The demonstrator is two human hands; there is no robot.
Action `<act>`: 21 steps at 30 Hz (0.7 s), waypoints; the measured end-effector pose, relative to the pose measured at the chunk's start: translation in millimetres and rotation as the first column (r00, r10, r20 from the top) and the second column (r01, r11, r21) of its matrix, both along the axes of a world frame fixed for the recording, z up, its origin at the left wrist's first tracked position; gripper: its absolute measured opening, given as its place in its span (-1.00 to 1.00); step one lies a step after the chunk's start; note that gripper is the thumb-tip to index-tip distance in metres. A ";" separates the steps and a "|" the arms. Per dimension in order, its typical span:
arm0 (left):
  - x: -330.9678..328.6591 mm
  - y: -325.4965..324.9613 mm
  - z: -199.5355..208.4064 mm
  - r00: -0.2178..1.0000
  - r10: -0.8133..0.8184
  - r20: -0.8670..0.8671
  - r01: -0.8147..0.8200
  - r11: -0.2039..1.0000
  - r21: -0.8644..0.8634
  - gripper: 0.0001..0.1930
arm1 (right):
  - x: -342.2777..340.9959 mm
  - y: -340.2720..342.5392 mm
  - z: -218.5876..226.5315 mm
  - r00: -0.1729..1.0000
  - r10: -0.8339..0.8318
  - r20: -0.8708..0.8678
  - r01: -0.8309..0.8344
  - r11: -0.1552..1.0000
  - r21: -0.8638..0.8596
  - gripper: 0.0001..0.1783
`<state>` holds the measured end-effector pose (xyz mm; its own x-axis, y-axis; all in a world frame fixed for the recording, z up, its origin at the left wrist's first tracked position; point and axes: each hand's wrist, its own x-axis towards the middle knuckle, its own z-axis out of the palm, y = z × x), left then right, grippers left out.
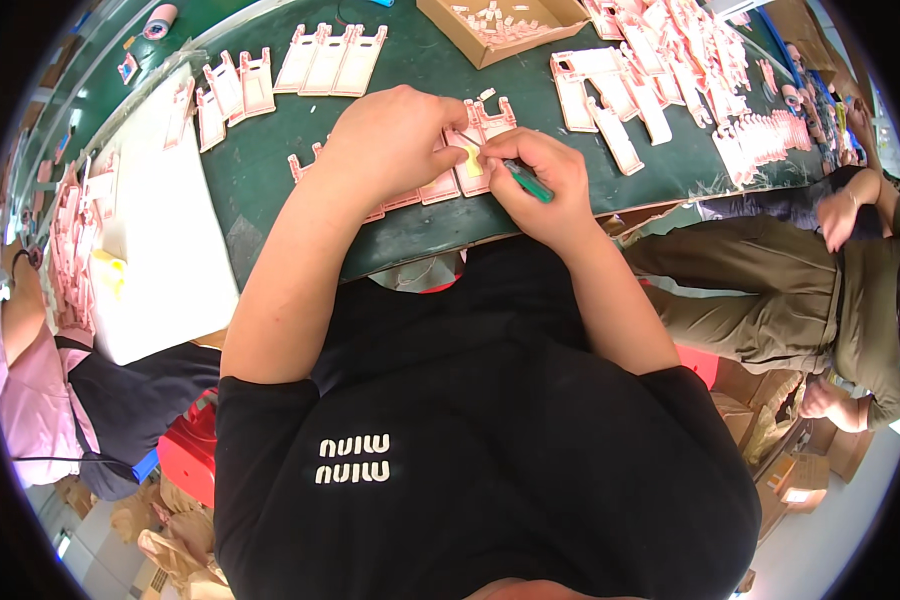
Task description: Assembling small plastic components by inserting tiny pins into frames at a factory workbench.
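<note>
A row of flat pink plastic casings (441, 188) lies on the green table in front of me, and one of them carries a yellow patch (473, 161). My left hand (398, 140) is over this row, its fingers curled and the thumb bent in toward the index finger at a casing's upper part. What it pinches is hidden. My right hand (548, 185) is closed round a slim green-handled tool (530, 182), whose thin end points up and left to the casing by my left fingertips. A tiny white piece (487, 94) rests just beyond the row.
A cardboard box (480, 45) of small pale pieces stands at the back. More casings (332, 60) lie back left, and a heap of them (670, 60) is at the right. A white board (170, 240) covers the left side. Other people sit on both sides.
</note>
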<state>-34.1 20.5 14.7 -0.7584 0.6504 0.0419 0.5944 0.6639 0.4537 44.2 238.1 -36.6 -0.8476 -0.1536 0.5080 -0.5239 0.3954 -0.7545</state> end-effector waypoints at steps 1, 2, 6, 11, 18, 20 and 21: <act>-0.2 -0.7 -0.2 1.000 0.003 0.000 -0.003 1.000 -0.001 -0.71 | -0.6 -0.4 -0.3 1.000 0.007 0.006 -0.007 1.000 -0.009 -0.90; -0.5 -1.4 -0.6 1.000 0.004 0.002 -0.004 1.000 -0.005 -0.71 | -1.3 -0.5 -1.0 1.000 0.010 0.007 -0.010 1.000 -0.010 -0.90; -1.8 -1.1 -0.4 1.000 0.005 0.020 -0.005 1.000 -0.012 -0.71 | -4.0 0.2 -3.2 1.000 0.020 0.021 -0.020 1.000 -0.012 -0.89; -2.7 3.0 2.0 1.000 -0.013 0.001 0.013 0.999 0.030 -0.71 | -3.6 6.4 0.4 0.998 0.038 0.051 -0.036 0.998 -0.043 -0.90; 2.8 -11.0 18.6 0.983 0.015 0.183 -0.091 0.906 0.414 -0.87 | 6.6 16.0 -8.5 0.997 -0.005 0.079 0.029 0.951 -0.307 -0.92; 5.6 -19.2 19.0 0.936 -0.070 0.345 -0.246 0.571 0.783 -0.85 | 6.7 16.0 -19.1 0.995 -0.073 0.071 0.098 0.882 -0.460 -0.87; 3.9 -32.8 24.4 0.813 -0.330 0.480 -0.339 0.402 0.851 -0.80 | 6.1 13.8 -18.6 0.992 -0.117 0.051 0.127 0.848 -0.515 -0.85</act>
<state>-30.2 -12.3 39.1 -0.8570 0.4759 0.1979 0.0427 -0.3170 0.9475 50.3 251.9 -55.2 -0.8515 0.2317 0.4704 -0.4822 0.0064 -0.8760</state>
